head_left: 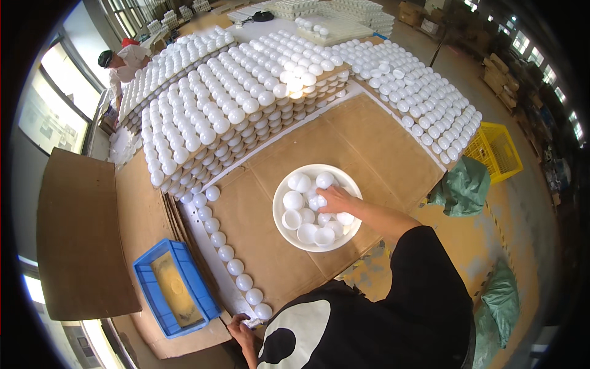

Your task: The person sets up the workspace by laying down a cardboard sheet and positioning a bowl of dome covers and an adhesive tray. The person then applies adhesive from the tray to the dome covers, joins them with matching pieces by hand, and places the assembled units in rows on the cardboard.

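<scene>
A round white bowl (279,229) stands on the cardboard-covered table and holds several hollow white bulb covers (293,200), some with their open side up. My right hand (335,200) reaches into it from the right, thumb and fingers closed about one white bulb cover (316,202); the fingers partly hide it. Down by the near left table edge is my left hand (241,330), fingers loosely bent and apart, with nothing visible in them. Just beyond it begins a line of white bulb covers (235,267) that runs away along the table's left side.
Stacked boards of white bulb covers (209,117) fill the far side, with more covers (424,98) at far right. A blue crate (144,270) stands left. Beyond the right edge are a yellow crate (510,147) and green sacks (464,187). Another person (123,64) bends at far left.
</scene>
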The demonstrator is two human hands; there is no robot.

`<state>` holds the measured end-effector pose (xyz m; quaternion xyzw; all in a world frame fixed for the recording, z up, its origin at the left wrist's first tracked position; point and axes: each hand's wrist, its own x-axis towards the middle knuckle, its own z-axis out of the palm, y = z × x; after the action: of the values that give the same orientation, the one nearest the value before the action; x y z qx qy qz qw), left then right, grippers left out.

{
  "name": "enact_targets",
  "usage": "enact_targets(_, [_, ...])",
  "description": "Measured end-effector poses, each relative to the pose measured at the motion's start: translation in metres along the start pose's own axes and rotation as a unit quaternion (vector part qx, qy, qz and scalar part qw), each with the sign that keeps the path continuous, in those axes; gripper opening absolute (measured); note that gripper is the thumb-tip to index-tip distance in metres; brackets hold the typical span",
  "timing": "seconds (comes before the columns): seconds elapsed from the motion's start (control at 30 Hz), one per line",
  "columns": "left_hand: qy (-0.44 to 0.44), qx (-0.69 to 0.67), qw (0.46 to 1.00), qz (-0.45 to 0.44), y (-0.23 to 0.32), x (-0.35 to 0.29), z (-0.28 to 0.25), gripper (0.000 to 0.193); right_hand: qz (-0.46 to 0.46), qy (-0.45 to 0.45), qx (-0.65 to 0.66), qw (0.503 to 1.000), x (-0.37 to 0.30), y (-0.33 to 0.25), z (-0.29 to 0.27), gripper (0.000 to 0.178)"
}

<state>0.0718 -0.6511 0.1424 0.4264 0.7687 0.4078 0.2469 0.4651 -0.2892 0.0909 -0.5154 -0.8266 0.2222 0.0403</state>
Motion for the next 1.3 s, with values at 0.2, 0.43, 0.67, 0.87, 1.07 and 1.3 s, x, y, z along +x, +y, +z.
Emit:
enact_targets(0.2, [0.017,0.011,1.000,-0.005,-0.002,-0.006,-0.001,0.026,-0.024,-0.009,0.026,0.999,-0.001,0.000,-0.020,0.053])
enact_targets(0.43, [0.038,-0.005,0.996,-0.076,-0.004,-0.017,-0.004,0.028,0.001,-0.048,0.041,0.998,-0.011,0.000,-0.030,0.060])
enact_targets(0.67, [-0.020,0.037,0.998,-0.044,0.020,-0.002,0.000,0.030,0.009,-0.078,0.048,0.996,-0.016,-0.002,-0.038,0.070])
enact_targets(0.87, [0.001,0.018,0.999,-0.037,0.000,-0.001,0.006,0.031,0.007,-0.116,0.123,0.986,-0.024,0.000,-0.047,0.076])
enact_targets(1.07, [-0.041,0.017,0.999,-0.031,-0.002,0.003,0.002,0.030,0.050,-0.173,0.104,0.978,-0.052,-0.003,-0.059,0.089])
enact_targets(1.3, [-0.072,0.007,0.996,-0.044,0.006,0.013,0.007,0.030,0.119,-0.152,0.052,0.980,-0.048,-0.015,-0.037,0.095])
